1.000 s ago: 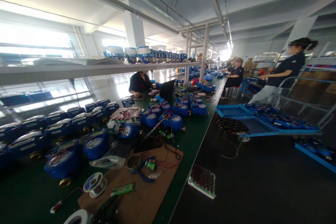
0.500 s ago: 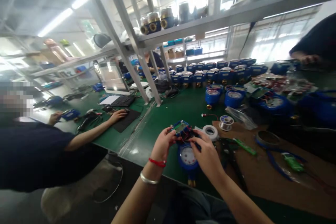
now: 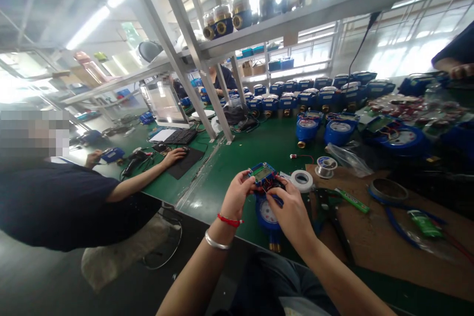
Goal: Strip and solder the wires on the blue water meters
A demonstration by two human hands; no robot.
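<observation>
A blue water meter with a round white dial and a brass end lies at the table's front edge, below my hands. Over its far side, a circuit board with a small display is tilted up. My left hand grips the board's left edge between thumb and fingers. Thin wires run just under the board, and my right hand is pinched at them, its fingertips partly hiding what they hold. A roll of white tape lies right beside that hand.
Right of my hands are a solder spool, pliers, a green tool and a green battery on brown board. Several blue meters stand behind. At left a co-worker's hand rests on a mouse.
The camera view has shifted, so the scene sits a little further right. My hands stay at the board and wires, and the board's display now faces me more clearly.
</observation>
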